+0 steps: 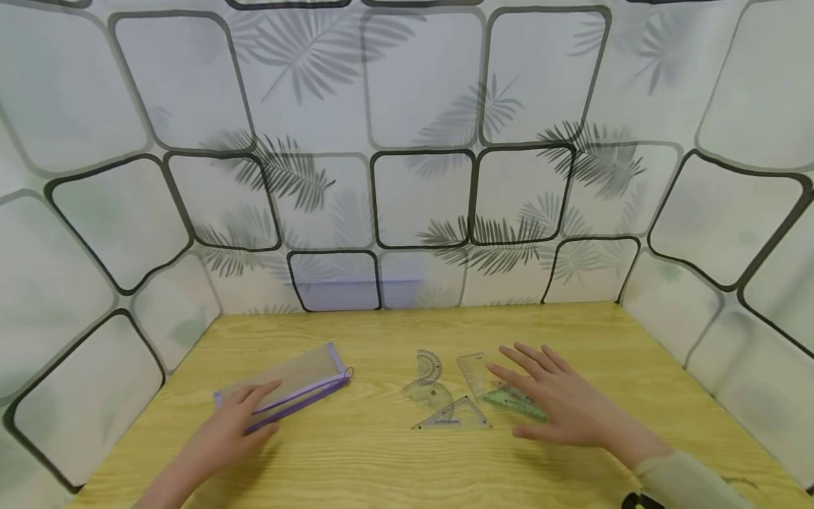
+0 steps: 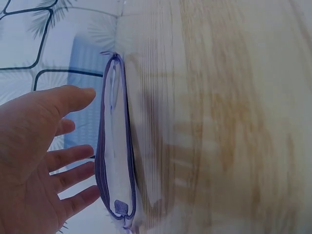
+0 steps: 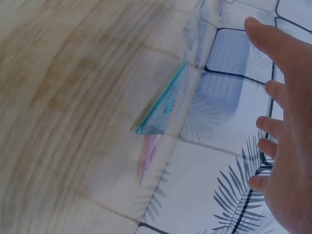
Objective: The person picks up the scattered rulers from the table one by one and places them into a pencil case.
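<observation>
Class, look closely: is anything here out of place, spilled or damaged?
Nothing looks spilled or plainly damaged. It's only slightly untidy: the pouch gapes open along its zip, and the front protractor and front clear set square overlap at odd angles rather than lying neatly apart. Fine cracks would be too small to tell.

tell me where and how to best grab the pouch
Pinch the pouch midway along its upper lip, probably from the near side: it lies on the table with its mouth gaping on that side, so that lip stands clear of the wood.
</observation>
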A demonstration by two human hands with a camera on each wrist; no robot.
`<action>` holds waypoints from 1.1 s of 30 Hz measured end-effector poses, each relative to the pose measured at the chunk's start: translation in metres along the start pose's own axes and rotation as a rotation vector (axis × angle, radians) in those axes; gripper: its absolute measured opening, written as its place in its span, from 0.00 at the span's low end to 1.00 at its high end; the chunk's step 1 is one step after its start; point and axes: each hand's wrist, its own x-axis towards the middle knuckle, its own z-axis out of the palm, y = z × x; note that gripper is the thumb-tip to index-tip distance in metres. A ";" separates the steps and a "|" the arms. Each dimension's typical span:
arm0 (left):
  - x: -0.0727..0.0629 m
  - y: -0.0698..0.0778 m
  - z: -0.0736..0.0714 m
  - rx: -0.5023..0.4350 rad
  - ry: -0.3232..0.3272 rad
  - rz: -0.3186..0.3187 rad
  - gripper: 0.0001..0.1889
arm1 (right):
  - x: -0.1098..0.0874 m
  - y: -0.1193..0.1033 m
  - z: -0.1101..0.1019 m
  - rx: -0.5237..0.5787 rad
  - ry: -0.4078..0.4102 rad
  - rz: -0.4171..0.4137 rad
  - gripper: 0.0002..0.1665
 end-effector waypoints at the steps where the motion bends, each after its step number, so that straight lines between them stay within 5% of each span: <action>1: -0.002 -0.001 -0.001 0.006 0.001 -0.007 0.32 | 0.001 -0.001 0.000 0.006 0.001 0.003 0.55; 8: -0.007 -0.007 -0.004 0.060 0.042 -0.002 0.28 | 0.003 -0.002 0.000 0.019 -0.021 -0.013 0.53; 14: -0.008 -0.013 -0.006 0.070 0.012 -0.051 0.22 | 0.005 -0.003 0.001 0.030 -0.048 -0.007 0.52; 28: -0.009 -0.024 -0.002 0.145 0.082 -0.012 0.12 | 0.004 -0.006 -0.001 0.079 -0.083 -0.008 0.48; 33: -0.009 -0.025 -0.004 0.146 0.083 -0.051 0.09 | 0.005 -0.002 0.002 0.074 -0.078 -0.013 0.49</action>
